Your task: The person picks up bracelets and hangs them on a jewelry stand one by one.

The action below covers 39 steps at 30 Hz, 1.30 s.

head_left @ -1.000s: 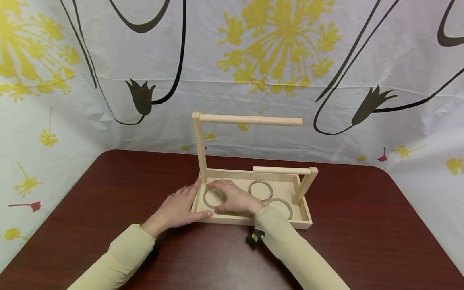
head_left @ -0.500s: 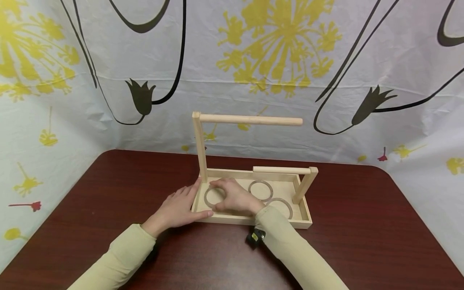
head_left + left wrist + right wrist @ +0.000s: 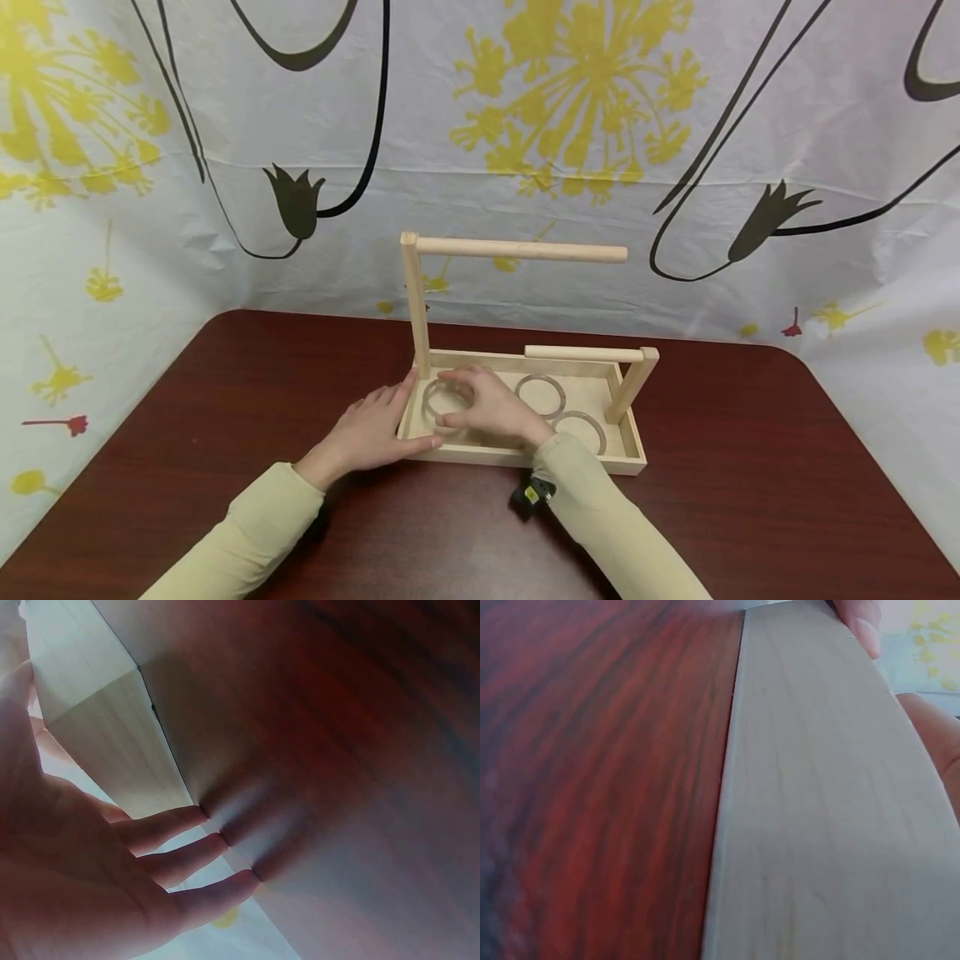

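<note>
A shallow wooden tray [image 3: 525, 457] stands on the table, three pale rings inside it. My right hand [image 3: 495, 408] reaches over the front wall and pinches the left ring [image 3: 426, 404] between thumb and fingers. That ring appears slightly raised off the tray floor. The back ring [image 3: 540, 377] and front right ring [image 3: 601, 433] lie flat. My left hand [image 3: 367, 435] rests against the tray's left end, thumb on the front wall. In the left wrist view its straight fingers [image 3: 180, 866] reach down to the tabletop beside the tray wall [image 3: 112, 750]. The right wrist view mostly shows the front wall [image 3: 810, 787].
From the tray's left end rises a tall post [image 3: 417, 312] with a long rod [image 3: 521, 248] pointing right. A shorter post [image 3: 632, 387] at the right end carries a rod [image 3: 581, 353] pointing left. Behind the dark red table [image 3: 735, 467] hangs a patterned curtain [image 3: 480, 192].
My right hand has shifted slightly right with the left ring, which now looks raised and a little tilted. My left hand stays against the tray. The other two rings have not moved.
</note>
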Tool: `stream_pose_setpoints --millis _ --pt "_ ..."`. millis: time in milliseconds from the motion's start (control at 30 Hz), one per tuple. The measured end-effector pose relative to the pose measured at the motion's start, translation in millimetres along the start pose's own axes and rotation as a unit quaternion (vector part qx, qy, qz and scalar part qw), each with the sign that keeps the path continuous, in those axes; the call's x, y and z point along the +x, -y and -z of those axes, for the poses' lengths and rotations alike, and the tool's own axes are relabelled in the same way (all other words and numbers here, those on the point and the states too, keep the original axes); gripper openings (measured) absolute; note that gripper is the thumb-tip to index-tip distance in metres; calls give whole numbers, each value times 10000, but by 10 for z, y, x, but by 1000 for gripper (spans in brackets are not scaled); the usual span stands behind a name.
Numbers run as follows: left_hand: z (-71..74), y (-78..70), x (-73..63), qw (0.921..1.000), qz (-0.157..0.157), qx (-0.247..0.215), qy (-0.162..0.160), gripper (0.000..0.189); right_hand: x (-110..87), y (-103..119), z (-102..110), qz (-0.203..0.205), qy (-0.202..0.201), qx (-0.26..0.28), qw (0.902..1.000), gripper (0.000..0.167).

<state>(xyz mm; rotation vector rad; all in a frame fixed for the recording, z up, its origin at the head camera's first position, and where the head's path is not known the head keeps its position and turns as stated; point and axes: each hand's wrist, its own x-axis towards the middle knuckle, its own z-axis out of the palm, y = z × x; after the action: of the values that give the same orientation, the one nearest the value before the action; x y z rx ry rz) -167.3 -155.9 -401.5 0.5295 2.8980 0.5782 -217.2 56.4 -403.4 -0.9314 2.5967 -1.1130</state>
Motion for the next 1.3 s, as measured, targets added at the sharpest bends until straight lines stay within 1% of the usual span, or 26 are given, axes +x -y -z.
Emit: stream_pose_setpoints --millis 167,400,933,1167,1300 --pt "1 4 4 10000 -5 -13 -1 105 -22 7 17 -19 -120 208 9997 69" --pt "5 0 -1 10000 -53 -12 -20 104 -72 84 36 45 -149 428 9990 68" --pt "10 -18 -10 10000 -38 -20 -2 103 -151 277 109 2 -347 445 9984 66" --pt "18 -23 -15 10000 -69 -32 10 102 -203 364 155 215 -401 710 9964 65" --pt "18 -24 -12 10000 -76 -2 5 104 -234 427 188 385 -441 756 9954 65"
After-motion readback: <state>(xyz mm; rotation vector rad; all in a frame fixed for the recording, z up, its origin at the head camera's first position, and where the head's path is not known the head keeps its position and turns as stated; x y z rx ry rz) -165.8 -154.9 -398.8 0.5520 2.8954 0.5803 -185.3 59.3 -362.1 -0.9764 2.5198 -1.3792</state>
